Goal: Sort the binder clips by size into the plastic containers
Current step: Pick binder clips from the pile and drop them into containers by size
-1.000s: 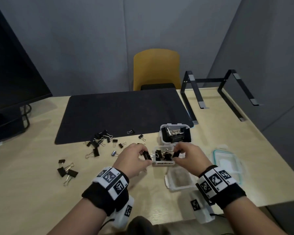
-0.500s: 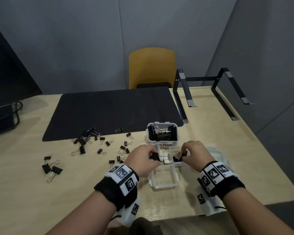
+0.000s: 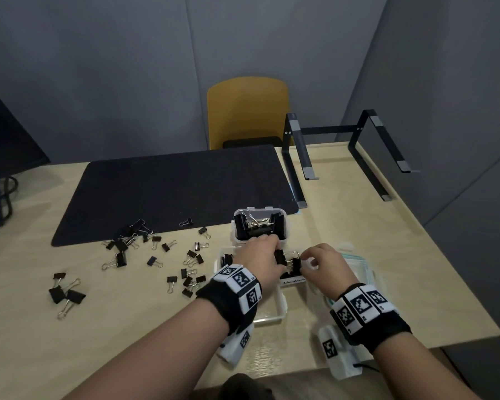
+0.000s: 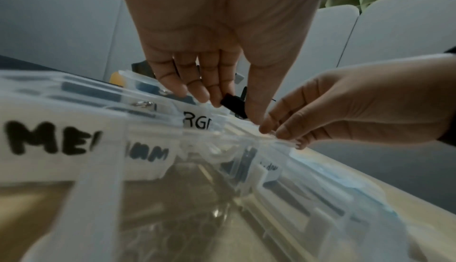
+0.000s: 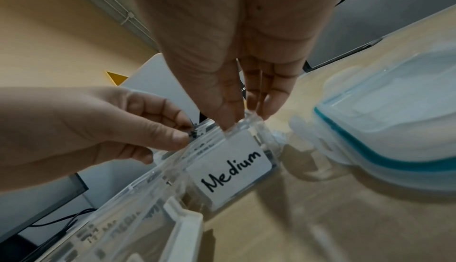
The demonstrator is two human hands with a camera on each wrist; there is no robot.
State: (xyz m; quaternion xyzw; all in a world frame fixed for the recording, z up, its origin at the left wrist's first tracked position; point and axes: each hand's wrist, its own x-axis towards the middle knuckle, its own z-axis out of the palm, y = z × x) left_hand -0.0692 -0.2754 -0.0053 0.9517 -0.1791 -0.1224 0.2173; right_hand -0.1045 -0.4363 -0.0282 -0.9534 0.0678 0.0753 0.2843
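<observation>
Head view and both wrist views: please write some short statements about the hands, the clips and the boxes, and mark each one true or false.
1. The left hand pinches a black clip. True.
2. The right hand rests flat on the black mat. False: it touches the rim of the Medium box.
3. The far box holds clips. True.
4. All clips are sorted. False: loose clips lie on the table.
</observation>
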